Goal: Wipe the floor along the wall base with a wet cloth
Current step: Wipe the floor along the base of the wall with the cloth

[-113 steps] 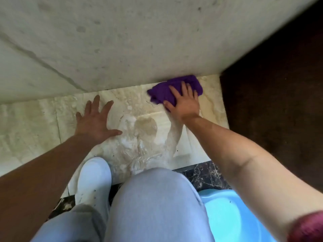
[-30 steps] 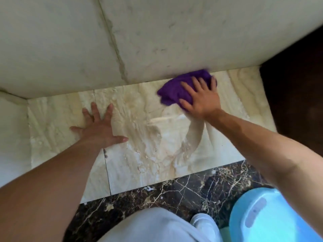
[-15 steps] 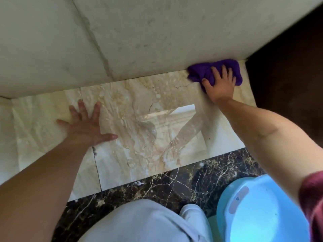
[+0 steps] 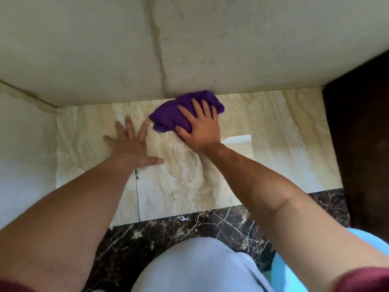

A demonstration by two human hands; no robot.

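A bunched purple cloth (image 4: 170, 116) lies on the beige marble floor (image 4: 273, 144), its far edge against the base of the pale wall (image 4: 210, 49). My right hand (image 4: 200, 127) presses flat on the cloth, fingers spread toward the wall. My left hand (image 4: 131, 145) rests palm down on the floor just left of the cloth, fingers apart, holding nothing. Wet streaks shine on the tile below the cloth.
A side wall (image 4: 25, 144) forms a corner at the left. Dark wood (image 4: 362, 144) bounds the floor on the right. A dark veined marble strip (image 4: 189, 226) runs near my knee (image 4: 200, 266). A light blue basin (image 4: 286, 275) sits at the lower right.
My right hand has slid the cloth leftward along the wall base, from the right end by the dark wood to near my left hand. The left hand stays planted.
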